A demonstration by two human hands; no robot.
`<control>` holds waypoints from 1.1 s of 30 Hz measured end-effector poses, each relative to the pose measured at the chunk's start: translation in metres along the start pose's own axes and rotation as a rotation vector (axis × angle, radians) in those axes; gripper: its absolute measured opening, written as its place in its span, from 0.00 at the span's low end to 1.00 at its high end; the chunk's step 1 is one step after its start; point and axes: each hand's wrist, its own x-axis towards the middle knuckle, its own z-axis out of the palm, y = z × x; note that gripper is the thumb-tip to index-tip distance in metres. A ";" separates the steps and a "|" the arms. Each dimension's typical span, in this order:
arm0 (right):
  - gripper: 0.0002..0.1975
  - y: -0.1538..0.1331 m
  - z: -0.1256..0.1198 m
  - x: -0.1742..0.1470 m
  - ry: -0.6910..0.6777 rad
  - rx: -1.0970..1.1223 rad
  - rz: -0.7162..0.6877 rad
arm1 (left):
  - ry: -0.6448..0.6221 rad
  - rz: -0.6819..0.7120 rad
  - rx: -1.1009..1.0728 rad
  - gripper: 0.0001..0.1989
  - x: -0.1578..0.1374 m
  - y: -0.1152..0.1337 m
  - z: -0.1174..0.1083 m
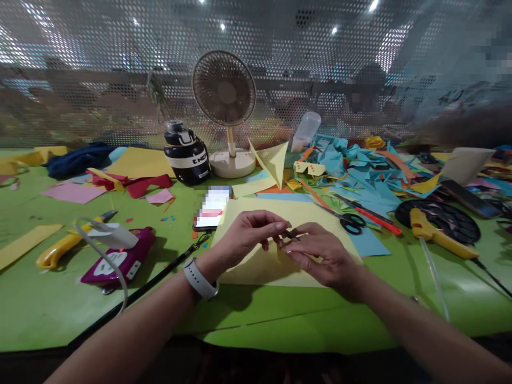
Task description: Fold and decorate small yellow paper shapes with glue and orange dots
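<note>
My left hand (252,230), with a pale watch band on its wrist, pinches a small dark, thin piece (291,234) between thumb and fingertips. From the other side my right hand (322,253) meets it, thumb and fingers closed around the same piece. Too little of it shows to tell its kind. Both hands are just above a pale yellow sheet of paper (264,272) on the green table. Beyond the right hand are black-handled scissors (351,223) and a red-handled cutter (378,217).
A phone (212,208), a black bottle (186,157) and a fan (224,88) stand or lie beyond the sheet. Blue paper scraps (340,154) pile up at the back. On the right is a yellow glue gun (440,237); at left, a yellow cutter (68,245) and a purple power strip (120,258).
</note>
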 end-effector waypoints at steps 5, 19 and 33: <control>0.12 0.004 0.003 -0.006 0.244 0.085 0.185 | 0.066 0.015 -0.016 0.13 0.001 -0.003 -0.002; 0.05 0.008 0.006 -0.005 0.344 0.424 0.440 | -0.010 0.442 0.590 0.09 -0.004 0.005 -0.004; 0.03 0.007 0.003 -0.007 0.329 0.361 0.358 | -0.056 0.521 0.752 0.08 -0.007 0.003 -0.003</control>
